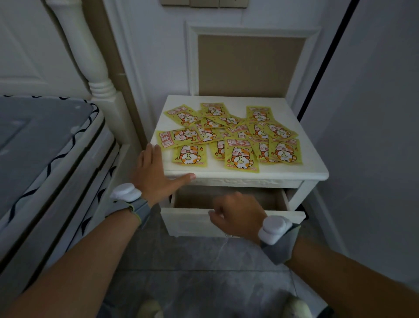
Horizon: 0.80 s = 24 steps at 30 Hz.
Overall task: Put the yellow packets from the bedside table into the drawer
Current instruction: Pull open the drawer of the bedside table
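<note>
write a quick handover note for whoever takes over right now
Left hand: open, flat on the front left corner of the bedside table, holding nothing.
Right hand: curled over the front of the drawer, no packet in it.
Packets: all in a loose overlapping pile on the tabletop.
Done: drawer is partly open; none visible in the part that shows.
Left: move every packet into the drawer.

1. I am looking into a home bedroom; a bed (45, 145) with a grey, wavy-trimmed mattress is lying at the left.
2. A white turned bedpost (90, 56) is rising beside it; a white bedside table (272, 174) is standing against panelled walls (249, 65).
3. Wall switches (204, 2) are showing above; grey floor tiles (204, 272) are lying below.
</note>
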{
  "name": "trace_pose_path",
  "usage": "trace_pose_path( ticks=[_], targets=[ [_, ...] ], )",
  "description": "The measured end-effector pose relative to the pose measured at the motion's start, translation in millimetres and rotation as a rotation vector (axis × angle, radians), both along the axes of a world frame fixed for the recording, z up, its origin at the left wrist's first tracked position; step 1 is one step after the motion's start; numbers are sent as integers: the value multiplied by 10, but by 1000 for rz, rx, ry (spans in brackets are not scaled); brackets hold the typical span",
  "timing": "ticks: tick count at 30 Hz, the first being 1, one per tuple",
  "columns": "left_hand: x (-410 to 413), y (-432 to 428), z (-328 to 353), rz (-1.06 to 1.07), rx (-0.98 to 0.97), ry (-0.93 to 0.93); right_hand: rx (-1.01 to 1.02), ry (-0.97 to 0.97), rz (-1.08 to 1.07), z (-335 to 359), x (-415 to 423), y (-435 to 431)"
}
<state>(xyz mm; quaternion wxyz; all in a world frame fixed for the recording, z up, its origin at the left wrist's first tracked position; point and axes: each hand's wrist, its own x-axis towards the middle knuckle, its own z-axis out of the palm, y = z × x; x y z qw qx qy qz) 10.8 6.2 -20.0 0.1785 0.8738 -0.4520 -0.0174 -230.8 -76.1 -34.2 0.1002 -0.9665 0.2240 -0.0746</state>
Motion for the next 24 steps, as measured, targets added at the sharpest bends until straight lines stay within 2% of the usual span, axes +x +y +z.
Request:
trace_pose_path(
  ticks=[3, 8, 24],
  targets=[
    [2, 11, 11, -4, -6, -47, 53, -22, -42, -79, 32, -110],
    [3, 25, 3, -17, 11, -57, 262, 246, -192, -217, -12, -202],
    [0, 24, -13, -38, 2, -44, 436, 546, 5, -201, -235, 86]
  ],
)
